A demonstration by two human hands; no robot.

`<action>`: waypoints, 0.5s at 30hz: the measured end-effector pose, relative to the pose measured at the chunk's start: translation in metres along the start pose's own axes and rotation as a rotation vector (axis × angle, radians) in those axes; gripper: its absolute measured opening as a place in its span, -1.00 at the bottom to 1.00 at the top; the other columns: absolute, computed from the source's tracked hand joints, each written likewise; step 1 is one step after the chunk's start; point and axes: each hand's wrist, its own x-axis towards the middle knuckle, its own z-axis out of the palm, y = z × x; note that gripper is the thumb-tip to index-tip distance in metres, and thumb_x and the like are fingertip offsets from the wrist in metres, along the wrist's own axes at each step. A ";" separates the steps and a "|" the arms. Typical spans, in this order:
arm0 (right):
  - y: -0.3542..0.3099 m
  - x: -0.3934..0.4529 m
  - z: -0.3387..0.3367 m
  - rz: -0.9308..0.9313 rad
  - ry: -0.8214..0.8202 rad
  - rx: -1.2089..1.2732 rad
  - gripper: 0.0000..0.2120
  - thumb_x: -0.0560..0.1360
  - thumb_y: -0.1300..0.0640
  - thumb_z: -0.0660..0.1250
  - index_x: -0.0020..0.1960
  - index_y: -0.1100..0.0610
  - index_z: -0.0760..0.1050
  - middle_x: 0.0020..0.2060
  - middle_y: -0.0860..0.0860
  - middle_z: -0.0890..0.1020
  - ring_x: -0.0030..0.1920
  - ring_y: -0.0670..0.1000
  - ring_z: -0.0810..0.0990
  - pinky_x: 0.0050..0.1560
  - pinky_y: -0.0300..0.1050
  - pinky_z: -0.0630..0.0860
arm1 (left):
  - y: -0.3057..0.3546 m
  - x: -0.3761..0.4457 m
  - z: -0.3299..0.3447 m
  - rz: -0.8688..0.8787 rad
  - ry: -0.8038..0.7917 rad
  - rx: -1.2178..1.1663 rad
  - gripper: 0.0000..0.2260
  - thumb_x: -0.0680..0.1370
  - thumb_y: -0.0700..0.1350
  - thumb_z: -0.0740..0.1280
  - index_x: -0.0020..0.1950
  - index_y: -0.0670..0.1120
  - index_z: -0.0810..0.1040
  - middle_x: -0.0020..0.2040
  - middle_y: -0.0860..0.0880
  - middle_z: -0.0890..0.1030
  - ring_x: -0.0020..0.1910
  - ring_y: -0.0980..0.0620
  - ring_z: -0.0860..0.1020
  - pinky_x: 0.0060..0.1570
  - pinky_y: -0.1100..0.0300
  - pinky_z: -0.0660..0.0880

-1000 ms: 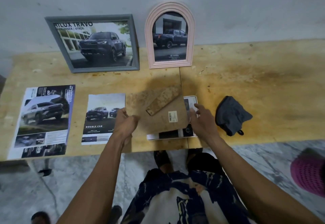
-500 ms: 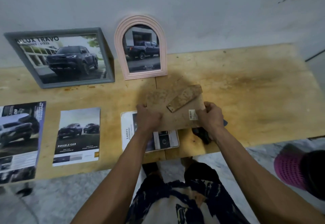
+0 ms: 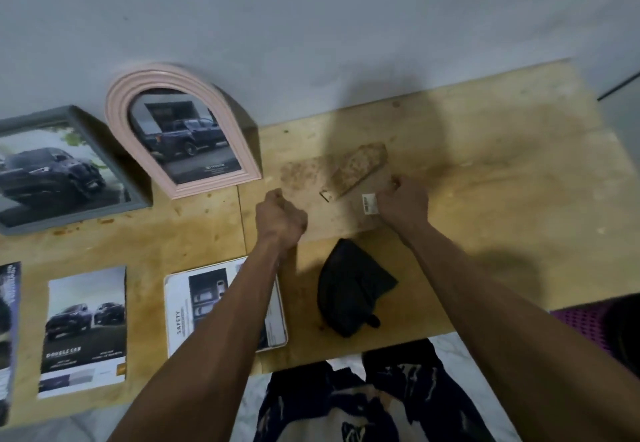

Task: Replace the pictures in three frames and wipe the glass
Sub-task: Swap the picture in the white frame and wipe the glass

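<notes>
Head view — A: Where's the backing board (image 3: 337, 199)?
B: On the table (image 3: 502, 181), both hands gripping it: left hand (image 3: 278, 214) at nine o'clock, right hand (image 3: 403, 204) at three (fingers curled tight). Cloth (image 3: 349, 289) lies at six.

"DOUBLE CAB" is printed in pale capitals on the lower part of a car brochure sheet (image 3: 83, 332) lying near the wooden table's front edge; the smaller lines beneath it are too blurred to read. "SAFETY" runs sideways up the left margin of the white-bordered print (image 3: 194, 306) beside it. A small "TOYOTA" wordmark sits under the pickup in the pink arched frame (image 3: 180, 129). A white barcode sticker (image 3: 370, 204) on the brown backing board (image 3: 332, 209) is illegible
</notes>
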 end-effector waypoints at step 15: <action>0.013 0.015 0.003 -0.088 -0.062 -0.205 -0.62 0.55 0.13 0.23 0.35 0.20 0.39 0.28 0.17 0.37 0.29 0.16 0.35 0.20 -0.02 0.40 | 0.004 0.003 0.030 0.029 0.154 0.196 -0.79 0.56 -0.23 0.31 0.17 -0.26 0.59 0.10 -0.21 0.63 0.08 -0.08 0.58 0.01 0.23 0.44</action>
